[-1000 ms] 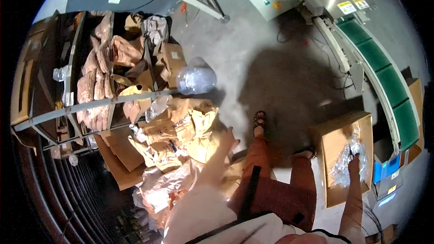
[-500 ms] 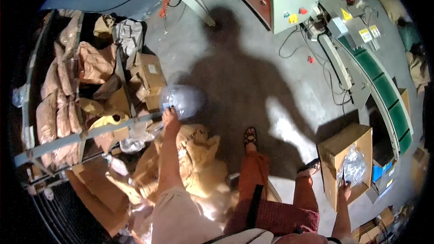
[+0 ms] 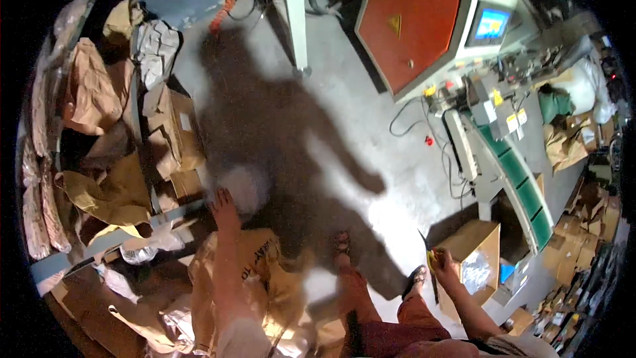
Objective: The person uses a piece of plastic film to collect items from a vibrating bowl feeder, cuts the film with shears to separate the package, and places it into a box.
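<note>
My left hand (image 3: 224, 211) reaches out at the left with its fingers stretched and apart. Just beyond its fingertips is a clear plastic bag (image 3: 248, 187), smeared by motion; it looks loose from the hand. My right hand (image 3: 445, 266) is closed around a small yellow-and-black tool (image 3: 433, 260), raised beside an open cardboard box (image 3: 489, 242). The tool's exact kind is hard to make out. Crumpled clear plastic (image 3: 475, 270) lies inside that box. Below my left forearm sits a large crumpled brown paper sack (image 3: 268, 258).
A metal-framed rack (image 3: 109, 245) with brown paper and cardboard stands at the left. On the right are a green belt conveyor (image 3: 510, 159) and a red-and-white machine (image 3: 411, 23) with a screen. Cables (image 3: 450, 159) trail over the floor. A pale metal post (image 3: 288, 20) stands ahead.
The head view has turned to the right. My left hand has opened and the plastic bag has come away from it. My right hand has lifted out of the box with the tool.
</note>
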A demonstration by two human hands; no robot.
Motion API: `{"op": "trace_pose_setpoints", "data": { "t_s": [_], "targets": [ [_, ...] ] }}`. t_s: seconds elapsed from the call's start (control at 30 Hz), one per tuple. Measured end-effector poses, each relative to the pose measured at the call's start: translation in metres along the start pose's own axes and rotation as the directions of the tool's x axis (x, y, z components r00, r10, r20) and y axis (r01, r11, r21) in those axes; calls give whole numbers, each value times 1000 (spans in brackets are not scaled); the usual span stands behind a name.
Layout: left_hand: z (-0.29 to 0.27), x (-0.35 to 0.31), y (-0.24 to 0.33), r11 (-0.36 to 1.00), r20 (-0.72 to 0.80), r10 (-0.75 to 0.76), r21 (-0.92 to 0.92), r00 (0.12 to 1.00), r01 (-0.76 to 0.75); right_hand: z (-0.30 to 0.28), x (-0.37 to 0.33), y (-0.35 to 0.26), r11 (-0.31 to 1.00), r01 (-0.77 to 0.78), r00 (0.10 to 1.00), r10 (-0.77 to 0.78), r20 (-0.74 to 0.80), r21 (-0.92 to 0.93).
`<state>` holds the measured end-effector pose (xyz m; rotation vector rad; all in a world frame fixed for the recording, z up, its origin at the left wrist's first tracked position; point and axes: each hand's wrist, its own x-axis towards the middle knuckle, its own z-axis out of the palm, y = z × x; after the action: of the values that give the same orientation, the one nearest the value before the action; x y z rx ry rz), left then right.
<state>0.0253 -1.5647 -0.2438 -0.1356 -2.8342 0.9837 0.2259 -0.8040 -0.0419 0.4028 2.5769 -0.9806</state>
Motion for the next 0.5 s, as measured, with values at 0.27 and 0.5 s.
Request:
{"op": "trace_pose_setpoints", "data": {
  "t_s": [0.27, 0.5],
  "targets": [
    [-190, -92, -3, 803, 504, 15, -521, 864, 290, -181, 101, -393, 581, 723, 535, -813, -230, -372],
    [-297, -134, -19, 599, 774, -15, -500, 633, 626, -292, 176, -640, 407, 753, 149, -870, -469, -517]
  ]
}}
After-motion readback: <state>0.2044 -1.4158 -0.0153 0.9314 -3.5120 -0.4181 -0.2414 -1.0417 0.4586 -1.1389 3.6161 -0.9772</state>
